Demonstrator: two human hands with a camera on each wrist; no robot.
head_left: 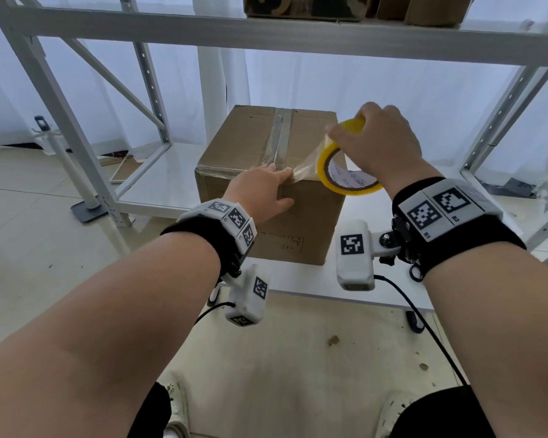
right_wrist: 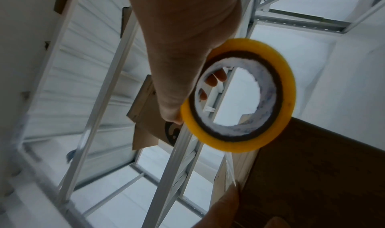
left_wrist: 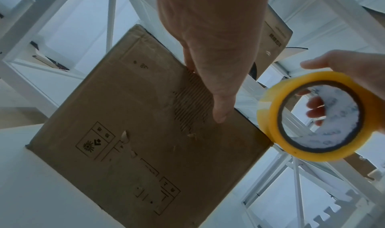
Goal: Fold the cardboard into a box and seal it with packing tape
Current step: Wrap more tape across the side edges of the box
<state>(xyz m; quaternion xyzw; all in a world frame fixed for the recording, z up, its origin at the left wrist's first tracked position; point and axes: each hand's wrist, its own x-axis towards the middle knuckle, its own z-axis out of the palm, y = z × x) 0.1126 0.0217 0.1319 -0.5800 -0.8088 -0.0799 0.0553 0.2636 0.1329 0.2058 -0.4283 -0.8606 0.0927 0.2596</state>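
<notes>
A closed brown cardboard box (head_left: 260,143) stands on the white table (head_left: 380,279), with clear tape running along its top seam and down over the near edge. My left hand (head_left: 263,188) lies flat on the near top edge with straight fingers, pressing the tape end down; in the left wrist view its thumb (left_wrist: 220,103) rests against the box front (left_wrist: 133,132). My right hand (head_left: 377,143) grips a yellow tape roll (head_left: 339,165) just right of the box, fingers through its core (right_wrist: 239,99). A clear strip (head_left: 307,167) stretches from roll to box edge.
A white metal shelving frame (head_left: 86,128) surrounds the table, with a shelf overhead carrying brown boxes (head_left: 304,4). A white stand with a flat base (head_left: 86,210) is on the floor at left. Cables hang from the wrist cameras below the table edge.
</notes>
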